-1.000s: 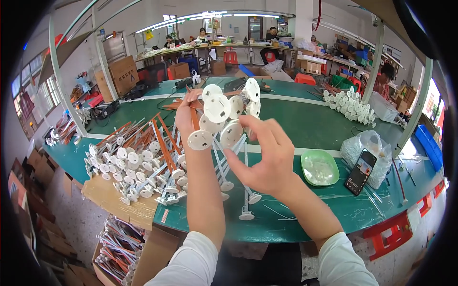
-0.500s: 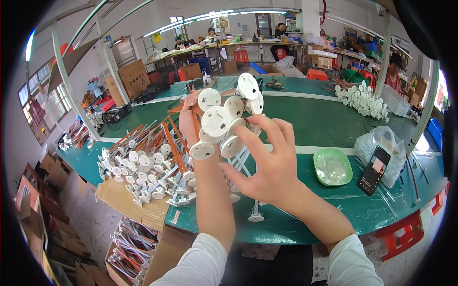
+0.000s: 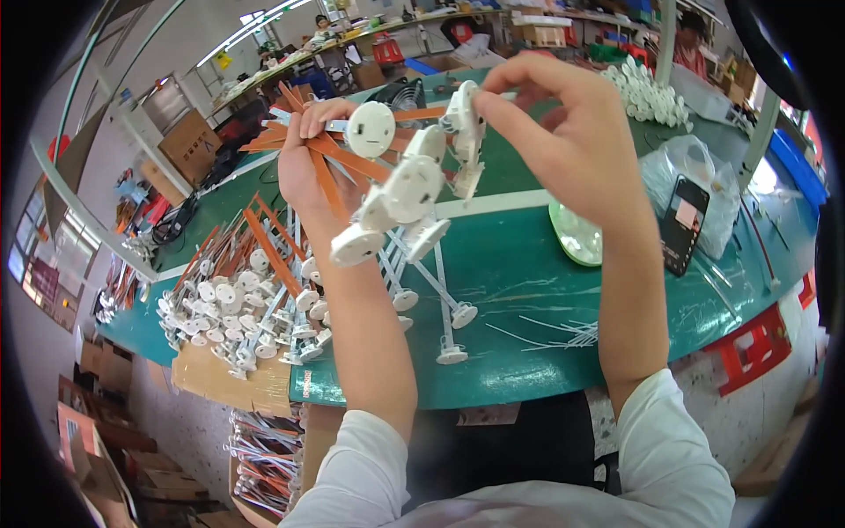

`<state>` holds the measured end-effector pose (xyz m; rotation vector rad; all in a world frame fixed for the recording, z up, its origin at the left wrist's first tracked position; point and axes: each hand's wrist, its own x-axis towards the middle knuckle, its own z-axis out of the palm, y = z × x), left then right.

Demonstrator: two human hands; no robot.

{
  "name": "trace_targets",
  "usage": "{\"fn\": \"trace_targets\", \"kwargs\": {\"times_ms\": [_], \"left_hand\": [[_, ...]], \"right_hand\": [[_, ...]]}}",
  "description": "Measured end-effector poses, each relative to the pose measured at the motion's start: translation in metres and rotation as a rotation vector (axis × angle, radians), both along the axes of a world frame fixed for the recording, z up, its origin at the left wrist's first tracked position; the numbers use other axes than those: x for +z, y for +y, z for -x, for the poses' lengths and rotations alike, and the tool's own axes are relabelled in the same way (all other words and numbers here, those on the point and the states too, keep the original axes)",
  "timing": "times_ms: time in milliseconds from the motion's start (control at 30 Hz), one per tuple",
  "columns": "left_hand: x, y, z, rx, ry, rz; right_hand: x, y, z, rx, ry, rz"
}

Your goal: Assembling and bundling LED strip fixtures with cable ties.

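My left hand (image 3: 308, 158) is closed round a bundle of flat orange strips (image 3: 352, 160) and pale ones, raised over the table. White round discs (image 3: 414, 189) with small dark square slots sit on the strips' ends and fan out to the right of that hand. My right hand (image 3: 576, 132) has its thumb and forefinger at the edge of one white disc (image 3: 462, 110), seen nearly edge-on, in a pinch. Below, a few more pale strips with white disc ends (image 3: 451, 355) lie on the green table. A large heap of such disc-ended strips (image 3: 233, 304) lies to the left.
A green bowl (image 3: 574, 233) is partly behind my right forearm. A phone (image 3: 685, 225) leans by a clear plastic bag (image 3: 717, 189). Thin white sticks (image 3: 572, 334) lie near the front edge. More white discs (image 3: 647, 95) are piled at far right. A box of strips (image 3: 264, 458) stands below the table.
The view has shifted, with the bundle tilting so its orange strips now show. My right hand has moved right and up, from spread fingers among the discs to a pinch at the rightmost disc.
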<state>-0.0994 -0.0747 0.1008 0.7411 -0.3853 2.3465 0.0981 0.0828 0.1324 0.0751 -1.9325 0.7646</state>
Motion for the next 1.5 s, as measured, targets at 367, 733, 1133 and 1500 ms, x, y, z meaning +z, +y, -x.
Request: {"fn": "trace_targets", "kwargs": {"times_ms": [367, 733, 1133, 1500], "left_hand": [[-0.006, 0.010, -0.021, 0.344, 0.101, 0.387], [-0.004, 0.015, -0.023, 0.090, -0.059, 0.224], [-0.044, 0.105, -0.047, 1.029, 0.723, 0.973], [-0.006, 0.089, -0.051, 0.771, 0.756, 1.007]], "right_hand": [[-0.015, 0.003, 0.021, 0.547, 0.036, -0.207], [-0.017, 0.023, 0.016, 0.601, -0.196, -0.240], [-0.017, 0.063, 0.029, 0.249, -0.262, 0.125], [0.008, 0.037, 0.057, 0.367, -0.036, -0.060]]}}
